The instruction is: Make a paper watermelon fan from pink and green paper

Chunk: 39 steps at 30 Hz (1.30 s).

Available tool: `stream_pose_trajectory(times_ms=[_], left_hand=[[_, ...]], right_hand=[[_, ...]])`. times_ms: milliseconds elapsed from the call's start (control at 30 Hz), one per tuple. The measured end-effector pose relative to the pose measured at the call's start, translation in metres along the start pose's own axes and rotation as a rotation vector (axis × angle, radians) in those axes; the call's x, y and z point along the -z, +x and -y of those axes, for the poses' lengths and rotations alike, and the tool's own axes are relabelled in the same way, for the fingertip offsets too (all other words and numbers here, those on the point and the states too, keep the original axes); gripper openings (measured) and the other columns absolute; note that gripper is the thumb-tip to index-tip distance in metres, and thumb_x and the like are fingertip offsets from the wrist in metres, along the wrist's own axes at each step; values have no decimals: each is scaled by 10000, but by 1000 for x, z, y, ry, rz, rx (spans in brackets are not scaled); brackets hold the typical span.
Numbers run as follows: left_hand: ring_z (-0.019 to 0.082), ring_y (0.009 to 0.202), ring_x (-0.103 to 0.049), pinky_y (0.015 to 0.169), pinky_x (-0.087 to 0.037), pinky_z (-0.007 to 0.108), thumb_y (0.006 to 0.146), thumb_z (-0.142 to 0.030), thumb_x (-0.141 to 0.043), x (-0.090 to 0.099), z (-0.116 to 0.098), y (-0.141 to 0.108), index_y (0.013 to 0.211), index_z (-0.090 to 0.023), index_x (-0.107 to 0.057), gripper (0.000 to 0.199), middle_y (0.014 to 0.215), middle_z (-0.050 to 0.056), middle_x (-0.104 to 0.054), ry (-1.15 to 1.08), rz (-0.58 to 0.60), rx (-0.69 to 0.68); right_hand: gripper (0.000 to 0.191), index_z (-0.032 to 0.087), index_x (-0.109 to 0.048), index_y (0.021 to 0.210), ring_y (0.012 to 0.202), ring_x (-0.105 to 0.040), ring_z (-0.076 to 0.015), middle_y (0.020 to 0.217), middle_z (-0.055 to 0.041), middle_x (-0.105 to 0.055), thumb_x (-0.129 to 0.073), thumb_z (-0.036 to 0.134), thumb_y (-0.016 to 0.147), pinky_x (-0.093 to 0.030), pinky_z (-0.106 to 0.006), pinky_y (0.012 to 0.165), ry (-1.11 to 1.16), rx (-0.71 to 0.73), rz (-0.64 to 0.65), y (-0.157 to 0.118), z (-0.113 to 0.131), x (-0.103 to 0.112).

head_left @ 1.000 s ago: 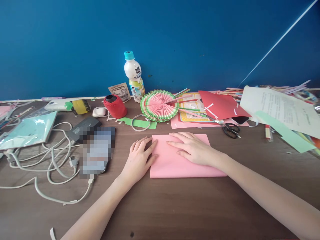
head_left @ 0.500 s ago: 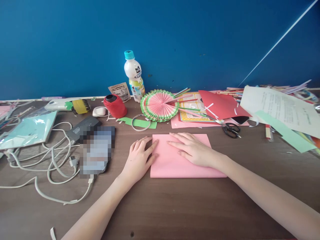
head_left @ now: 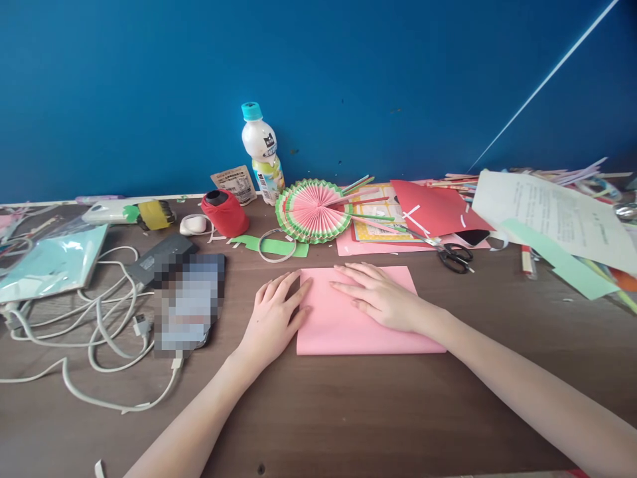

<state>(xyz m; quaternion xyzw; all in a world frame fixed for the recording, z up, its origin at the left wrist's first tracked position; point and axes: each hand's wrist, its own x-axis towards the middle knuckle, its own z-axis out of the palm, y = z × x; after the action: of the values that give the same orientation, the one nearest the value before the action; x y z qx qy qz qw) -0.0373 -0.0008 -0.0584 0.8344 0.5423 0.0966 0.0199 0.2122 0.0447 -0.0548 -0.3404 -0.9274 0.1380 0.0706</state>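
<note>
My left hand (head_left: pixel 273 320) lies at the left edge of the pink paper (head_left: pixel 328 332), fingers slightly spread, with the thumb and index fingertips on the sheet. My right hand (head_left: pixel 381 299) is laid palm down on the upper part of the sheet, fingers extended and parted. Neither hand grips anything; both are open. The pink paper lies flat on the worktop (head_left: pixel 348 418) in front of me, its long near edge facing me. Beyond it is the pleated paper fan (head_left: pixel 314 209), near the upright bottle (head_left: pixel 266 159). The green strip (head_left: pixel 301 250) lies partly under the ring (head_left: pixel 263 255). Reference positions: phone (head_left: pixel 192 305) to the left of my left hand; scissors (head_left: pixel 455 257) beyond my right forearm.
</note>
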Motion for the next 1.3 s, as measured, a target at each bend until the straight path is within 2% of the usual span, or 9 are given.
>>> stream_pose_trajectory(times_ms=[167, 500, 667, 867, 1000, 1133, 1233, 1300], left_hand=[[251, 1268, -368, 1032, -302, 428, 899, -349, -406, 0, -1, 0, 1339, -253, -418, 450, 1413, 28, -415, -6, 21, 6], [246, 1275, -365, 1037, -296, 428, 899, -350, -403, -1, -1, 3, 1344, -252, -412, 456, 1418, 17, -409, 0, 28, 13], [246, 1282, -357, 1045, -292, 433, 895, -349, -409, 0, -1, 2, 1348, -252, -407, 463, 1424, 25, -400, -7, 37, 16], [282, 1296, -337, 1050, -288, 488, 830, -432, -502, 8, -5, 2, 1375, -233, -361, 597, 1436, 72, -375, -31, 98, 21], [278, 1298, -335, 1050, -288, 489, 830, -431, -501, 10, -5, 2, 1374, -234, -362, 595, 1439, 70, -370, -39, 107, 23], [276, 1296, -341, 1055, -288, 474, 826, -424, -515, 9, -4, 1, 1365, -233, -378, 588, 1436, 67, -375, -24, 86, 22], [272, 1293, -350, 1058, -291, 465, 827, -425, -514, 9, -6, 0, 1363, -235, -382, 584, 1432, 62, -384, -16, 80, 25], [270, 1289, -356, 1054, -298, 460, 830, -430, -508, 9, -7, -1, 1364, -243, -380, 580, 1430, 57, -388, -10, 74, 22]], right_hand=[[478, 295, -373, 1374, 1345, -249, -253, 1484, -54, -282, -400, 213, 904, -283, -495, 1063, -3, 9, -9, 0, -2, 0], [465, 239, -378, 1378, 1361, -226, -261, 1484, -99, -266, -363, 205, 915, -261, -507, 1076, -54, 42, -61, -3, 0, -4], [459, 227, -389, 1373, 1352, -248, -272, 1476, -115, -278, -366, 207, 916, -272, -504, 1072, -84, 51, -67, -3, 0, -5], [432, 199, -421, 1354, 1346, -263, -285, 1459, -137, -306, -350, 236, 930, -289, -516, 1063, -121, 59, -65, -3, 4, -2], [423, 151, -482, 1306, 1334, -296, -263, 1413, -121, -395, -349, 133, 905, -295, -495, 1077, -118, 123, -7, -8, 15, 3], [562, 152, -445, 1334, 1369, -188, -258, 1436, -99, -359, -383, -9, 799, -304, -462, 1090, -72, 174, 83, -29, 37, 0], [578, 136, -423, 1349, 1370, -176, -268, 1447, -104, -337, -387, -8, 791, -311, -456, 1090, -69, 129, 61, -50, 56, -5], [515, 119, -414, 1354, 1363, -208, -276, 1447, -112, -335, -398, 69, 841, -319, -460, 1085, -74, 97, 7, -61, 64, -8]])
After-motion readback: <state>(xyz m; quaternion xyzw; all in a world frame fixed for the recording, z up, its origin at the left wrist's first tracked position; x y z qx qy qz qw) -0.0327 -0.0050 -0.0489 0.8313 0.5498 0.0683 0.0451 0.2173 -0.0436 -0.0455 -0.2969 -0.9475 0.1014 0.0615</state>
